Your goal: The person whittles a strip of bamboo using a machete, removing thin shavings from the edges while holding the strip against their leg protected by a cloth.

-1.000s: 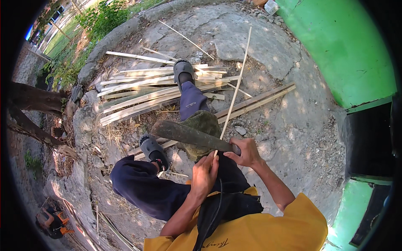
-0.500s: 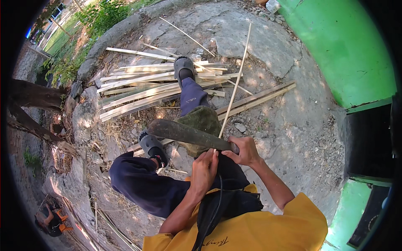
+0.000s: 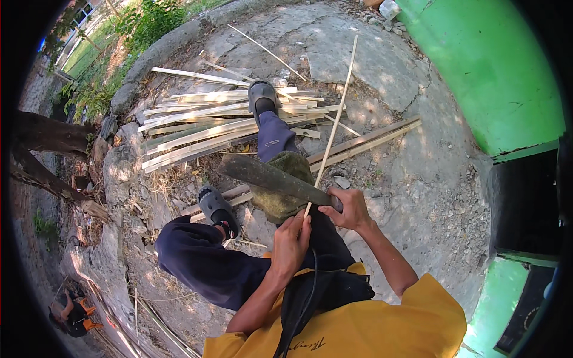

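My right hand (image 3: 351, 210) is closed round the handle of a broad, dark-bladed machete (image 3: 262, 178), whose blade points left across my raised leg. In my left hand (image 3: 291, 243), close to my lap, the near end of a long, thin bamboo strip (image 3: 336, 122) is pinched between the fingers. The strip runs away from me under the machete, near its handle, and its far end reaches up past my right foot. Beneath the blade, a worn olive-green cloth (image 3: 276, 200) covers my knee; the exact contact between blade and strip cannot be made out.
Many pale split strips (image 3: 203, 128) lie in a pile under and around my outstretched foot. Longer wooden pieces (image 3: 370, 142) rest on the cracked ground to the right. A green wall (image 3: 483, 65) stands at right, a tree trunk (image 3: 51, 134) at left, and another person (image 3: 74, 313) sits lower left.
The machete and my right hand have shifted slightly right and away from me, with the blade turned a little. More of the strip's near end shows above my left fingers.
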Available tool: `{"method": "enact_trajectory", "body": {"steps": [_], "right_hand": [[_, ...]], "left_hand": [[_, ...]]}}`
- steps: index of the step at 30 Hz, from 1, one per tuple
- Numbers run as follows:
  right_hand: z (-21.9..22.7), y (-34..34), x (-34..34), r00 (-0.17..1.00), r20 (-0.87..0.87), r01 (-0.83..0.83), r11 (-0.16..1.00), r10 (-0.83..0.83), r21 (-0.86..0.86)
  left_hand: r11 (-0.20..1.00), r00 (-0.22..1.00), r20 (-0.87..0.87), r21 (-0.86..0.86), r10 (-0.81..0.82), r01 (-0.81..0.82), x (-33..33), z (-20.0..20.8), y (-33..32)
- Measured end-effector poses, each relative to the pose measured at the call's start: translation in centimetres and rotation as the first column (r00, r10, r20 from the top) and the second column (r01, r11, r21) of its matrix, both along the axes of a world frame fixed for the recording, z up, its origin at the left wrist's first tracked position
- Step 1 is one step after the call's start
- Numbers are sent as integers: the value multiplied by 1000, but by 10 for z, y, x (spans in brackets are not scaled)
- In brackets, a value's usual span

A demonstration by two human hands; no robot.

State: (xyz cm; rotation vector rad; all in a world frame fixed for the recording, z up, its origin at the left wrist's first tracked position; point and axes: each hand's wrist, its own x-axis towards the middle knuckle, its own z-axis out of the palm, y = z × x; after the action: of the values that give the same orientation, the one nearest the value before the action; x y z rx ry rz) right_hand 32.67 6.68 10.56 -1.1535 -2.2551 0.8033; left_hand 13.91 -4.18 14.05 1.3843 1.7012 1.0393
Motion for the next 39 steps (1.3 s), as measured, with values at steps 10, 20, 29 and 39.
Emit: {"method": "enact_trajectory", "body": {"steps": [10,20,29,39], "right_hand": [[2,-8,2,998,55,-17,1000,17,5],[12,-15,0,999,29,-23,1000,22,21],[2,9,1,997,12,72,997,-72,-41],[2,24,2,999,-42,11,1000,-11,-5]], "left_hand": [[1000,1000,4,26,13,-13,0,0,-3],[999,1000,14,44,7,-8,-1,-5,-5],[1000,999,44,-8,-29,29,-4,2,-4],[999,996,82,-48,-20,24,-4,4,-3]]}}
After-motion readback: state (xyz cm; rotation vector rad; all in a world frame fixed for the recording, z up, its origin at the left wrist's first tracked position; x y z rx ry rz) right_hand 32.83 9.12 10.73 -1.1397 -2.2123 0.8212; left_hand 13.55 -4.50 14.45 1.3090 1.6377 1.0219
